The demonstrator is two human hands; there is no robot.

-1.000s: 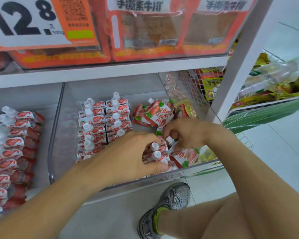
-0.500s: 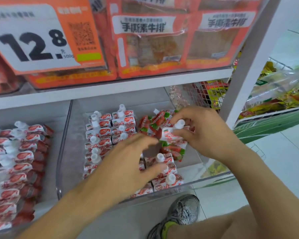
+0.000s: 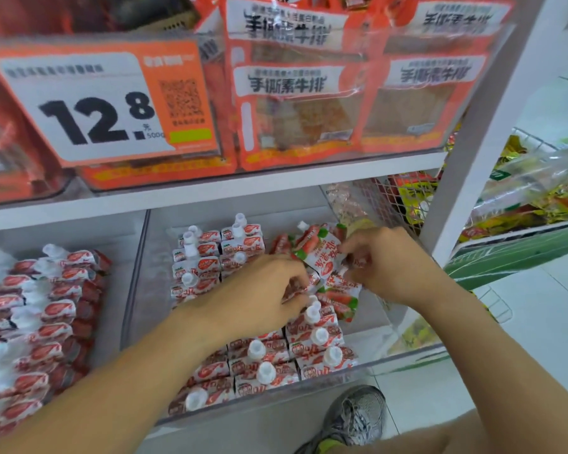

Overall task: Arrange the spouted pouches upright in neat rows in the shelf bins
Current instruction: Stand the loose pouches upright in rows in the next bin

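Since a sec ago you're lifting your right hand (image 3: 386, 267) up and back w/ a loose strawberry-print pouch (image 3: 322, 253), away from the front rows, so it's looking ready to stand in the gap at the back right of the clear bin (image 3: 135, 290). Right fingers are pinching shut on that pouch. Your left hand (image 3: 263, 293) is curling half-closed, fingertips pressing on the upright pouch rows (image 3: 276, 355) mid-bin; whether it's gripping one, can't tell.

The white shelf (image 3: 210, 194) carries a clear bin (image 3: 138, 283) of spouted pouches (image 3: 259, 358); left of that bin, more pouches (image 3: 40, 322).
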